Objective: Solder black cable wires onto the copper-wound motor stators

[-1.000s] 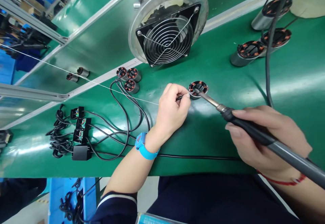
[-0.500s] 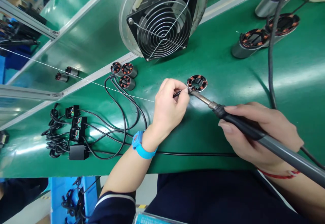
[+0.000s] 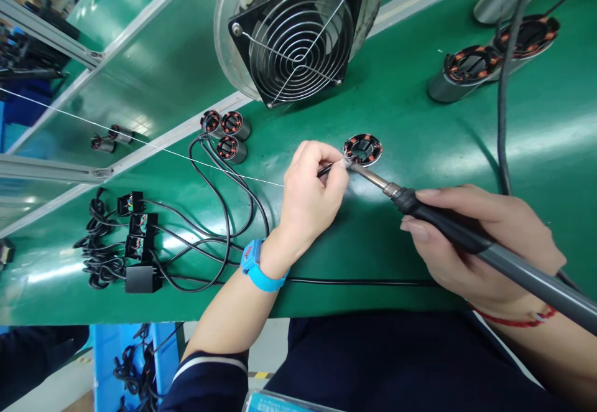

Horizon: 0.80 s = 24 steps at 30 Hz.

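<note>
One wound core (image 3: 366,149), mid-scene on the tabletop (image 3: 405,126). Left hand (image 3: 310,188) pinches a black cable (image 3: 324,170) at its left edge; right hand (image 3: 513,228) wrapped round one soldering iron (image 3: 436,221), tip there too — a slip could burn the left hand or scorch the core. Also three cores (image 3: 232,149) far left, three cores (image 3: 471,66) far right, four black boxes (image 3: 142,279) left, one fan (image 3: 301,58) far.

Illumination is bright. Reflected glare marks the green tabletop (image 3: 396,110) at left and right. A soft shadow lies beside the black cable (image 3: 502,119). Detail at the iron tip (image 3: 370,176) is indistinct. Wide-angle stretch affects frame edges.
</note>
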Motion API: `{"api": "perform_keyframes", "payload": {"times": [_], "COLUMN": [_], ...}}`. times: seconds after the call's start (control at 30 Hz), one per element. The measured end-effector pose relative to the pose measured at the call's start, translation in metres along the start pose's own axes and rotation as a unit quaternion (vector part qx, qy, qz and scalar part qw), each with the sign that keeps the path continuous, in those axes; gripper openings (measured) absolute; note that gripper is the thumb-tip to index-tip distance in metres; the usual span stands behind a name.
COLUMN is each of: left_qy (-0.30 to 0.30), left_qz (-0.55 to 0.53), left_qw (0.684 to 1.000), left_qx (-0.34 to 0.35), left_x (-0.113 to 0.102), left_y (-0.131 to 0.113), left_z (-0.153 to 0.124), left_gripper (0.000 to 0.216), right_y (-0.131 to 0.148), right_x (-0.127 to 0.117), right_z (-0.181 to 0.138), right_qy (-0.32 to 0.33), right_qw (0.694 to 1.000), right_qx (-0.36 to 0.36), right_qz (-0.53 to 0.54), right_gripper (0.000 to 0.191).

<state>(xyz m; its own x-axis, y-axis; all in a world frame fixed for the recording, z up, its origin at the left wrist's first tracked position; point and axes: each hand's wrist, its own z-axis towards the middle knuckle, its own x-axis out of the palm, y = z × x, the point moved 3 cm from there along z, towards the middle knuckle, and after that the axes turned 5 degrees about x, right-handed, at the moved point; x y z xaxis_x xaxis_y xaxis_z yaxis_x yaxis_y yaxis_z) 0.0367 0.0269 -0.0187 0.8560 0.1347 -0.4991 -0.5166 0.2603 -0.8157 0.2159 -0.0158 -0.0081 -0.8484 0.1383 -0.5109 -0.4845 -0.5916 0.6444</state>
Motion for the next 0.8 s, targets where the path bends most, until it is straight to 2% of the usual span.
{"api": "perform_keyframes", "payload": {"times": [0.2,0.37,0.6,0.7,0.8], "left_qy": [0.000,-0.011,-0.024,-0.029,-0.036], "left_qz": [0.009,0.012,0.032,0.038,0.043], "left_qw": [1.000,1.000,0.998,0.997,0.995], "left_qx": [-0.009,0.010,0.050,0.065,0.083], "left_x": [0.0003,-0.0001,0.0009,0.0013,0.0011], "left_y": [0.0006,0.0009,0.0026,0.0030,0.0031], "left_z": [-0.0005,-0.0009,-0.0017,-0.0017,-0.0016], "left_gripper": [0.018,0.017,0.015,0.015,0.016], "right_y": [-0.0023,-0.0015,-0.0013,-0.0004,-0.0003], "right_x": [-0.0008,-0.0004,-0.0002,0.0002,-0.0007], "right_z": [-0.0011,-0.0010,-0.0012,-0.0011,0.0003], "right_qy": [-0.033,-0.018,-0.006,-0.014,-0.020], "right_qw": [0.999,1.000,1.000,1.000,1.000], "right_qx": [0.017,-0.001,0.011,-0.004,-0.017], "right_qz": [0.014,0.004,0.006,0.014,0.015], "right_gripper": [0.029,0.030,0.024,0.028,0.041]}}
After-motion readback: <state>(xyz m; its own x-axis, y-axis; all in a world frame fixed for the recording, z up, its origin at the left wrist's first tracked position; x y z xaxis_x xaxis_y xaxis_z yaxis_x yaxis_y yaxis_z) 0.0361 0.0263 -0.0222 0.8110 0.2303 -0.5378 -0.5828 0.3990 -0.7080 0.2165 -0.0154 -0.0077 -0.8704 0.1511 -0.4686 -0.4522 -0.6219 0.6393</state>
